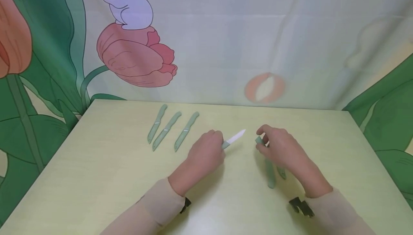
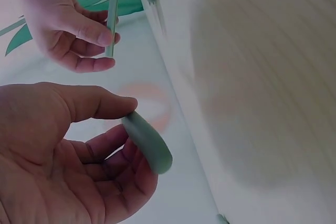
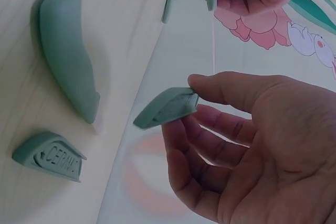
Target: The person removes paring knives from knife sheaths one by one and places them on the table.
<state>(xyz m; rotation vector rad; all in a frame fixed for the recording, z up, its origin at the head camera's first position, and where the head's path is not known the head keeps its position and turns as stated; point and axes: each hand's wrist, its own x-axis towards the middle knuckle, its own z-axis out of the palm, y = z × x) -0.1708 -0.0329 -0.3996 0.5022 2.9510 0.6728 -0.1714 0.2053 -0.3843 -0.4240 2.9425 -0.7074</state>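
My left hand [image 1: 206, 152] grips a small knife by its green handle [image 2: 148, 142]. Its white blade [image 1: 236, 137] is bare and points right and away from me, toward the other hand. Between thumb and fingers my right hand [image 1: 285, 147] pinches a green blade sheath [image 3: 170, 107], which is apart from the blade. Below that hand, a second knife with a green handle [image 3: 67, 51] lies on the table, most of its blade outside the right wrist view. Beside it rests another green sheath [image 3: 50, 157] with raised lettering, partly hidden by the hand in the head view.
Three green knives in their sheaths, the left one [image 1: 157, 124], the middle one [image 1: 166, 131] and the right one [image 1: 187, 131], lie slanted on the pale table [image 1: 80, 170] at the back left. A printed curtain [image 1: 209, 48] hangs behind the table's far edge.
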